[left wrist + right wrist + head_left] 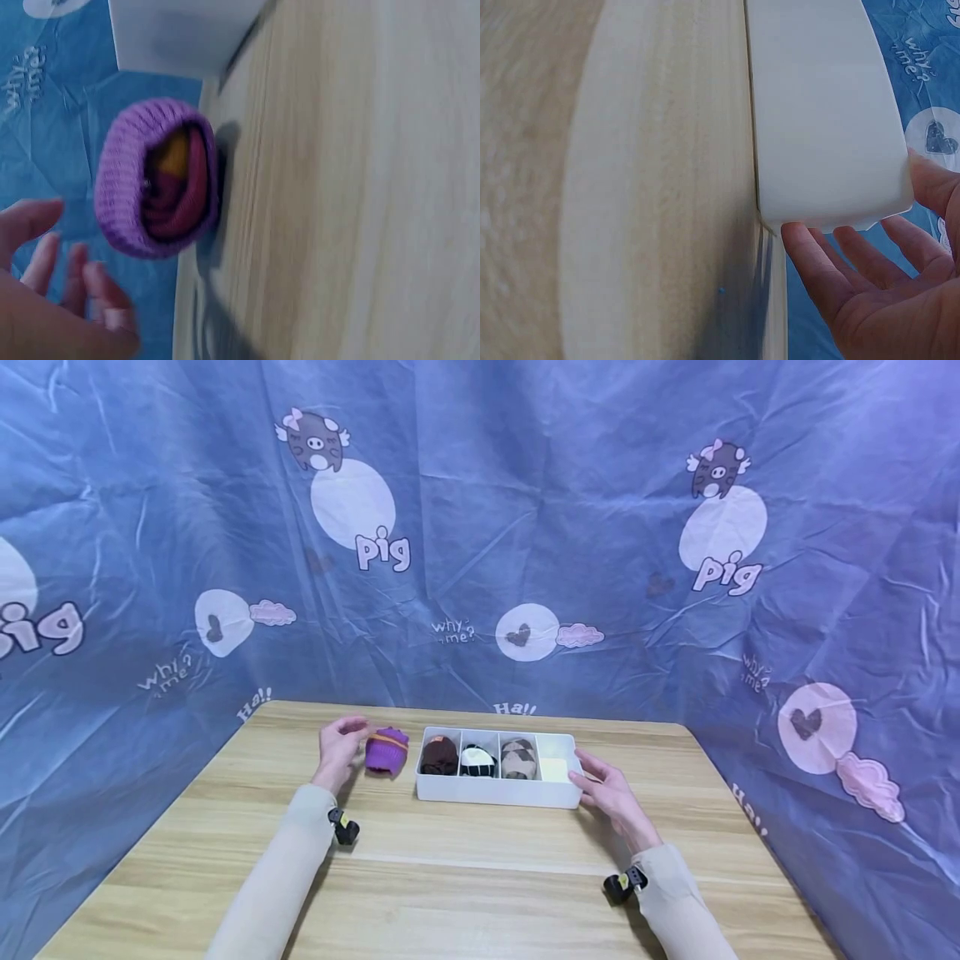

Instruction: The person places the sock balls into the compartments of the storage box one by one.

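A purple knitted sock [387, 752], rolled into a bundle with an orange stripe, stands on the table left of the white divided box [495, 791]. In the left wrist view, the cuff of the sock [124, 187] faces the camera, with red and mustard knit inside. My left hand [342, 748] is just left of it, fingers loosely bent and a gap between. At the box's right end, my right hand [611, 793] holds the end wall, thumb over the rim and fingertips against the outside [870, 277].
Three box compartments hold rolled socks: a dark brown one [439, 756], a black-and-white one [477, 761] and a grey-brown patterned one [518, 759]. The rightmost compartment [554, 768] shows its bare floor. A blue printed curtain [480, 527] hangs around the wooden table [450, 893].
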{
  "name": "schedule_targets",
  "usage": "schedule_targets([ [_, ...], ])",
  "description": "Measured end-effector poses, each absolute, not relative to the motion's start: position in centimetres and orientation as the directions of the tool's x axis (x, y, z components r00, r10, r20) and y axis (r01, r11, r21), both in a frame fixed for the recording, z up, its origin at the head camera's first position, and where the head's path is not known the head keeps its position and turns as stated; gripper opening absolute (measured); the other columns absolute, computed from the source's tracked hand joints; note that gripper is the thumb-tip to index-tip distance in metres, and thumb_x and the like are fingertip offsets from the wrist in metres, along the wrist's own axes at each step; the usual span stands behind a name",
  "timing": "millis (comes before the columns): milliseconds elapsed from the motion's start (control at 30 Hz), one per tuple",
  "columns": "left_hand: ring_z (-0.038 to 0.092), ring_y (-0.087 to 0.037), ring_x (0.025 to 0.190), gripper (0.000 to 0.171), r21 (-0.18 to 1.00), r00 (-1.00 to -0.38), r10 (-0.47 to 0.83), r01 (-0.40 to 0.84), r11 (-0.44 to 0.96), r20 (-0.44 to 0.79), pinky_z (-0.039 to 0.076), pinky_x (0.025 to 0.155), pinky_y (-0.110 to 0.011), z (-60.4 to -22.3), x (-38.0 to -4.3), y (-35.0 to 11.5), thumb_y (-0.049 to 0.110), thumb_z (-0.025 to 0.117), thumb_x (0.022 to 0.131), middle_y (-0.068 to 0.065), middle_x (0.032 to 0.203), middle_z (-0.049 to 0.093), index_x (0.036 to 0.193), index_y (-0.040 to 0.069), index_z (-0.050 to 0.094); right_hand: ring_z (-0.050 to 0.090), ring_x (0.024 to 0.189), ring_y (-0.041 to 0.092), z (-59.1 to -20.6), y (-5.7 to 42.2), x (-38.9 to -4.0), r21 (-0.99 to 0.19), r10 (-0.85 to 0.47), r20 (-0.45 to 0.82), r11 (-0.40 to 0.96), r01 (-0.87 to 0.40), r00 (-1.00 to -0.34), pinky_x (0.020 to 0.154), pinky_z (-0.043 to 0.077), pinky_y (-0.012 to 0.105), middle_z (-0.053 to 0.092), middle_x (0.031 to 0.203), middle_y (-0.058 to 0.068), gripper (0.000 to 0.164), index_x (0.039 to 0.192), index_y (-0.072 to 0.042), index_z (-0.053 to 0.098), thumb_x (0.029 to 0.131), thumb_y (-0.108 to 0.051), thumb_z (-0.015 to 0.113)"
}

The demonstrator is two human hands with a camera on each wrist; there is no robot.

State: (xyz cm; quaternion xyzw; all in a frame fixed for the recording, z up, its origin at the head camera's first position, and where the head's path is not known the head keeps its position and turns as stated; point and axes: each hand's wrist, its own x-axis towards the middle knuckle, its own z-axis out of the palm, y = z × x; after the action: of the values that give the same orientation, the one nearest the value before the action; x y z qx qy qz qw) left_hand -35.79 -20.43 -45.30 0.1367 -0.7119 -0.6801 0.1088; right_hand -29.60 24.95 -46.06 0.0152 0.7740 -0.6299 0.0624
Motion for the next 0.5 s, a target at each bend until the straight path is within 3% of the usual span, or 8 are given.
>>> schedule_targets([
  [167, 0.052, -0.015, 0.095, 0.054, 0.979, -0.973, -0.208, -0.136, 0.15, -0.104, 0.041, 0.079, -0.034, -45.9, -35.9, -20.8, 0.011, 0.072, 0.084, -0.018, 0.133, 0.057, 0.135, 0.001, 0.055, 0.058, 0.118, 0.025, -46.2, 25.0, -29.6, -0.975, -0.054, -0.114, 0.199, 0.101, -0.992, 0.094, 0.054, 0.035, 0.028, 0.157, 0.025, 0.064, 0.153, -0.008, 0.03, 0.097, -0.015, 0.061],
  [367, 0.057, -0.009, 0.091, 0.06, 0.985, -0.99, -0.085, -0.122, 0.122, -0.112, 0.051, 0.076, -0.022, -46.4, -36.3, -20.7, 0.005, 0.07, 0.085, -0.024, 0.141, 0.05, 0.14, -0.002, 0.048, 0.059, 0.116, 0.025, -46.3, 24.9, -29.6, -0.974, -0.051, -0.115, 0.202, 0.102, -0.992, 0.096, 0.054, 0.037, 0.027, 0.157, 0.025, 0.065, 0.153, -0.007, 0.031, 0.097, -0.015, 0.061],
  [500, 0.059, -0.014, 0.097, 0.06, 0.988, -0.994, -0.025, -0.107, 0.108, -0.105, 0.054, 0.074, -0.021, -46.5, -36.5, -20.5, -0.002, 0.066, 0.085, -0.026, 0.144, 0.047, 0.142, 0.0, 0.047, 0.059, 0.116, 0.024, -46.3, 24.9, -29.6, -0.974, -0.049, -0.112, 0.204, 0.1, -0.993, 0.096, 0.054, 0.037, 0.027, 0.157, 0.026, 0.065, 0.153, -0.007, 0.031, 0.096, -0.015, 0.062],
])
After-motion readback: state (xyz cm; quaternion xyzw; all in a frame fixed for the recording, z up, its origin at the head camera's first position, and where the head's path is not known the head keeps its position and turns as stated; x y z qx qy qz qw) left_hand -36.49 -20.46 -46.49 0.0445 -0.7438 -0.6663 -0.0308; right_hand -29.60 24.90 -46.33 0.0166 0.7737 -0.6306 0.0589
